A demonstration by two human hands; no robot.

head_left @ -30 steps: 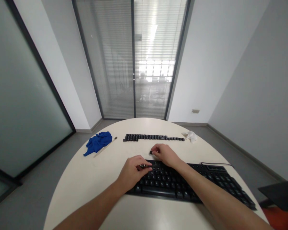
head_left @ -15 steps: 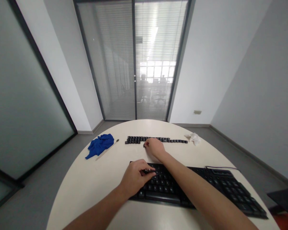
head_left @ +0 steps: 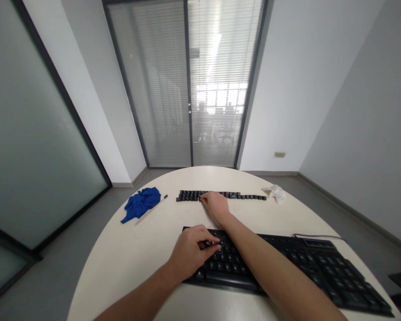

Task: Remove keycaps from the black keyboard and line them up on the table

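Note:
A black keyboard (head_left: 230, 281) lies along the near side of the table. Over its left part is my left hand (head_left: 195, 247), closed on a small dark tool (head_left: 207, 243) with a shiny part; its exact kind is hard to make out. Farther out, black keycaps (head_left: 189, 195) are laid in rows. My right hand (head_left: 216, 206) reaches across the keyboard, fingertips pinched on a keycap (head_left: 200, 199) at the near edge of those rows. This hand covers some of the keycaps behind it.
A crumpled blue cloth (head_left: 142, 203) and a thin brush with a dark head (head_left: 153, 208) lie left of the keycaps. White crumpled tissue (head_left: 276, 193) sits right of them. The keyboard cable (head_left: 317, 236) runs behind the keyboard on the round-edged table (head_left: 130, 263).
My right hand has moved slightly away from me, bringing the pinched keycap up against the rows. My left hand keeps its grip over the keyboard. The view has shifted slightly.

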